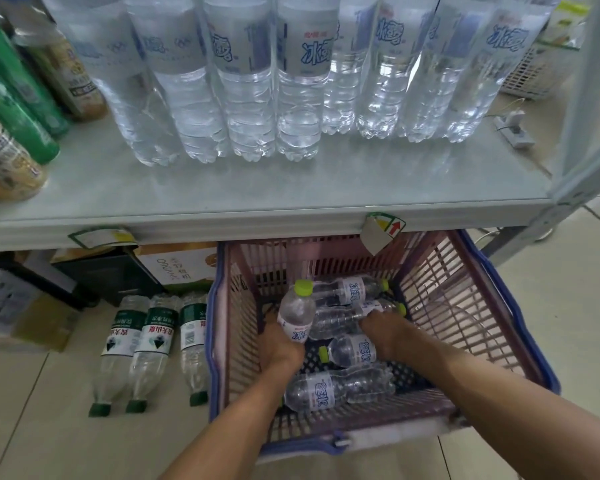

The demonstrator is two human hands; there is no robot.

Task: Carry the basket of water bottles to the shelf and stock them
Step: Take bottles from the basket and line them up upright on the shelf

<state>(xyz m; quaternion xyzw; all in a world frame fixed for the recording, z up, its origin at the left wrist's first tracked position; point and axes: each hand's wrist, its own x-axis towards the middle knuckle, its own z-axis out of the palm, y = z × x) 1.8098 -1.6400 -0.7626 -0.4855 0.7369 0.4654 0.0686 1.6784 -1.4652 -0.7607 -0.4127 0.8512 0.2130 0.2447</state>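
A pink basket [465,306] with a blue rim sits on the floor below the shelf [257,188]. Several small water bottles with lime-green caps lie inside it. My left hand [279,348] is shut on one water bottle [295,311], held upright with its cap up. My right hand [388,332] reaches down onto a lying bottle [340,318] in the middle of the basket and grips it. Another bottle [336,384] lies nearest me. A row of large clear water bottles [298,81] stands on the shelf above.
Green cans [11,98] and other drinks stand at the shelf's left. Three green-labelled bottles [153,344] lie on the tiled floor left of the basket, with cardboard boxes [177,265] behind them. A shelf post [582,98] rises at right. Price tags [381,230] hang from the shelf edge.
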